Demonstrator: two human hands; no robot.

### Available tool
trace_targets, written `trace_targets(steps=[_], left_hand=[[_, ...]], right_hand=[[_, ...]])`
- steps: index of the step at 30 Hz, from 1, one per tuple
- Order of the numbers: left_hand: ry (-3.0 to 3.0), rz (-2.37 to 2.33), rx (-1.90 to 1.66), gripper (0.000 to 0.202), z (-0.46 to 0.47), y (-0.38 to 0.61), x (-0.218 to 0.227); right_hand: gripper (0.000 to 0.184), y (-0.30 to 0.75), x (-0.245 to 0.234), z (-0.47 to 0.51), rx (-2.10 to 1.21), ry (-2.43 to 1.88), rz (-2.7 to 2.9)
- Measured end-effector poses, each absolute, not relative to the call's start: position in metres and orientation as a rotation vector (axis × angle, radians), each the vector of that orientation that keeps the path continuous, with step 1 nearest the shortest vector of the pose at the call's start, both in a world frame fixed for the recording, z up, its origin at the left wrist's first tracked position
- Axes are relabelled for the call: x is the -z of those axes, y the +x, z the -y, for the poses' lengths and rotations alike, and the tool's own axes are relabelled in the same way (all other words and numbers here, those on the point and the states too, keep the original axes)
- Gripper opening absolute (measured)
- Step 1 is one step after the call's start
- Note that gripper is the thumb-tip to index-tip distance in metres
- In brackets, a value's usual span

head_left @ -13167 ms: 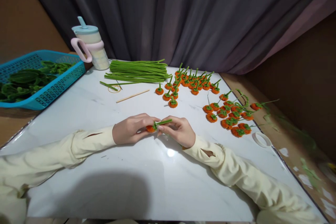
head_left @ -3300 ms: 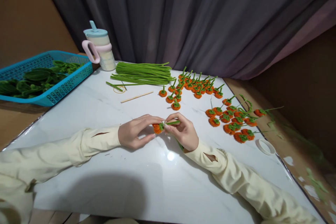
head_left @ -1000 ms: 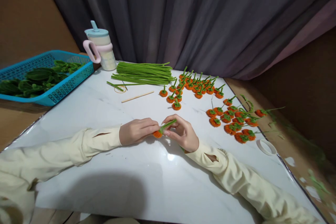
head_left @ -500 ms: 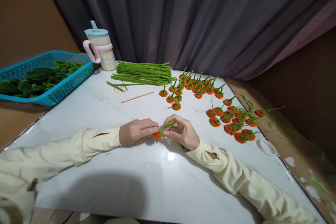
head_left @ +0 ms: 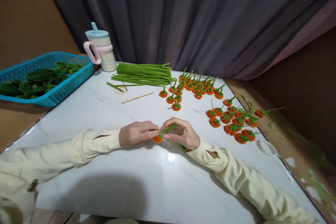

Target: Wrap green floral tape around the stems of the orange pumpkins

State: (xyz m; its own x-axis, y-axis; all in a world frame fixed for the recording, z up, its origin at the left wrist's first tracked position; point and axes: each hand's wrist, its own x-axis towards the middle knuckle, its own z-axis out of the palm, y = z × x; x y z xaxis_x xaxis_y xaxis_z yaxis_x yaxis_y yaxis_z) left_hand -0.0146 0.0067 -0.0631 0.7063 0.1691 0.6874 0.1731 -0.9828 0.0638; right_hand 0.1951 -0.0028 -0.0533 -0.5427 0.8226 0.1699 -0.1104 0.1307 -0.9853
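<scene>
Two hands sit close together at the centre of the frame, over the white counter [head_left: 91, 168]. The left hand [head_left: 138, 134] pinches an orange craft fruit [head_left: 157, 139]; the right hand [head_left: 184, 135] curls thumb and finger about its green stem [head_left: 170, 128], though whether they grip it I cannot tell. Securing the stem's base looks like the step in hand; the next move likely calls for a steady left pinch and fine turning there. Similar fruits [head_left: 214, 123] lie beyond, at right; farther, upper middle, green stalks [head_left: 144, 73].

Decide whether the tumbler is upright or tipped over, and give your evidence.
Upright. The tumbler has its base at the bottom and its pale blue lid on top, with the straw pointing upward.
</scene>
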Motion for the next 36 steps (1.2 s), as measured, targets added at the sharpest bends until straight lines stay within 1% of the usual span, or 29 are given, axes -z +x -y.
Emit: trace_targets(steps=[5, 19, 26, 33, 36], left_hand=[[-2.917, 0.295, 1.154, 0.025, -0.0061, -0.0149, 0.0627], [-2.978, 0.331, 1.165, 0.026, -0.0058, -0.0154, 0.0642], [-2.977, 0.365, 1.211, 0.027, -0.0047, -0.0150, 0.0658], [-2.963, 0.261, 1.174, 0.026, -0.0070, -0.0158, 0.0659], [-3.004, 0.240, 1.132, 0.027, -0.0067, -0.0176, 0.0665]], right_hand=[[0.017, 0.1951, 0.0532, 0.0023, -1.537, -0.740, 1.661], [0.030, 0.1929, 0.0528, 0.0035, -1.655, -0.740, 1.520], [0.027, 0.1929, 0.0535, 0.0038, -1.597, -0.692, 1.567], [0.030, 0.1948, 0.0508, 0.0045, -1.670, -0.731, 1.595], [0.028, 0.1954, 0.0506, 0.0046, -1.695, -0.736, 1.601]])
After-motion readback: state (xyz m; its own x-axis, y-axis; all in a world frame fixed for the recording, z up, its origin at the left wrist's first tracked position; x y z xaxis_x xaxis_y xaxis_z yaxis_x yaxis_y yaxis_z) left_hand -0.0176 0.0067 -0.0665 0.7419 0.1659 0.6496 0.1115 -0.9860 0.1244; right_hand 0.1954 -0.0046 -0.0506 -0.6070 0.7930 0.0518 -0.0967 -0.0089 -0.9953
